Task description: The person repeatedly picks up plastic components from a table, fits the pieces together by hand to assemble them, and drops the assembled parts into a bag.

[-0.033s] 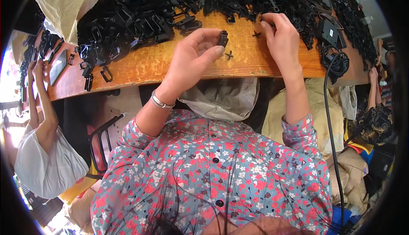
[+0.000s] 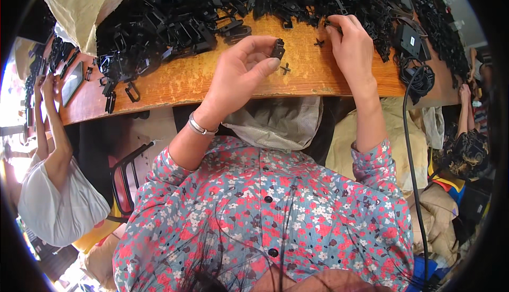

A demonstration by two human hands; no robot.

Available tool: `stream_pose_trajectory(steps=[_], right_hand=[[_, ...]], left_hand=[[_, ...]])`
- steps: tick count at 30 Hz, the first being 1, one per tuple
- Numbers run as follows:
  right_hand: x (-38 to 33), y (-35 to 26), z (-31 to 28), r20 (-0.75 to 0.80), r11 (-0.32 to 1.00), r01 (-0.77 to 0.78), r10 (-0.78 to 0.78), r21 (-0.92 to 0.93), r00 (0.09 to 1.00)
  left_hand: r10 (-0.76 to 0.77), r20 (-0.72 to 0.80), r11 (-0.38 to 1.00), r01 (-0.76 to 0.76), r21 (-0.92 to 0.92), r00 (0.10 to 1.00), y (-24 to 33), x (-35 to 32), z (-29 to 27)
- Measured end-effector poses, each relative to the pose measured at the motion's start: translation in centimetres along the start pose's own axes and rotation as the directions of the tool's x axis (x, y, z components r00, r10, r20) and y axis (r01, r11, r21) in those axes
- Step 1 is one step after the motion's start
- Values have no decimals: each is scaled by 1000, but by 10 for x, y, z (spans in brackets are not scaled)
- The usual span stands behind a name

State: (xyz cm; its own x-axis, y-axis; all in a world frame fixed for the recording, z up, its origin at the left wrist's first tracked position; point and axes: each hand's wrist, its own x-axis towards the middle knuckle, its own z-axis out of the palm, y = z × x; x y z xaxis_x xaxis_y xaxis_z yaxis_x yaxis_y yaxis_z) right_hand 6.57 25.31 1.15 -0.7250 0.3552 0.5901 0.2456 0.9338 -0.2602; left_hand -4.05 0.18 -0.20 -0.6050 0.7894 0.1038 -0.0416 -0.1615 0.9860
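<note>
Hands sorting small black plastic pieces at a wooden bench.

The left hand (image 2: 238,74) pinches a small black clip (image 2: 277,49) between thumb and fingertips above the wooden table (image 2: 212,82), its long axis roughly upright. Farther off, the right hand (image 2: 351,48) has its fingertips pressed together at the edge of the black parts pile (image 2: 212,6).

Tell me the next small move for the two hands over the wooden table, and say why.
Probably the right hand should draw one black piece from the edge of the black parts pile toward the left hand. The left hand already pinches a small black plastic part above the wooden table, while the right fingertips rest at the pile's edge, next to a small cross-shaped piece.
</note>
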Motion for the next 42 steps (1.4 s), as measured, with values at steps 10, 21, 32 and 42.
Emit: stream_pose_trajectory(steps=[10,21,32,42], right_hand=[[1,12,4,87,979,-87,104,-186,991],[-15,-12,-18,233,977,-92,45,192,971],[-22,-14,-13,246,995,-31,7,96,969],[-54,-84,-25,352,907,133,-286,400,891]], left_hand=[[42,11,994,-43,102,999,2,-3,1],[60,25,993,-62,99,998,-3,-5,-2],[77,27,989,-80,128,997,-2,-7,-2],[110,-102,992,-117,-58,989,-8,-6,-3]])
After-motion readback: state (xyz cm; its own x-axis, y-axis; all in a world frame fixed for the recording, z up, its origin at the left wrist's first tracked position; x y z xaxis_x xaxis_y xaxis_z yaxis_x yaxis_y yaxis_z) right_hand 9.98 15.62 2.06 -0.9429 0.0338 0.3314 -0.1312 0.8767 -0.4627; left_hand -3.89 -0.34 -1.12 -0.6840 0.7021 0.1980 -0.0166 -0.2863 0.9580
